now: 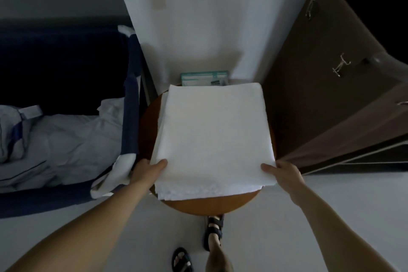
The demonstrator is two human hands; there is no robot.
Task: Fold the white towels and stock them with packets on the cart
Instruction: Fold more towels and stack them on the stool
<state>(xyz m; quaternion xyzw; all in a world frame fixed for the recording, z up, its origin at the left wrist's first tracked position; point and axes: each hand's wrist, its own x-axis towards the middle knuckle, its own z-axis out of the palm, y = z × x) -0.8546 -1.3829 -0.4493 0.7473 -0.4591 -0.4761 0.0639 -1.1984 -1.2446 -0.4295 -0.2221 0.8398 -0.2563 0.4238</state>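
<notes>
- Towel point(212, 134): white, folded to a rough square, with layered edges showing along its near and left sides. It lies over the round table point(212, 205) and covers most of the top.
- We cannot tell whether the towel rests fully on the table or is held slightly off it.
- Left hand point(146, 172): it grips the near-left corner of the towel. The thumb point(160, 164) is pressed on top, and the fingers are tucked beneath, out of sight.
- Right hand point(284, 173): it grips the near-right corner in the same way, with the thumb point(268, 168) on top and the fingers hidden under the cloth.
- Both forearms are bare and reach in from the bottom of the view.
- Packet point(204, 79): we see 1, teal and white, at the far edge of the table against the wall point(209, 17). Its near part is hidden behind the far edge of the towel.
- The table is brown wood. Bare rim shows on the near side and on the left.
- Bed point(130, 117), left of the table: it has a dark blue side, with crumpled pale bedding point(61, 139) lying in it.
- Wardrobe point(320, 95), right of the table: it is brown fabric, with 2 metal clips point(341, 65) on its front.
- We note 2 feet in dark sandals point(215, 227) on the pale floor, 1 of them just under the near rim of the table.
</notes>
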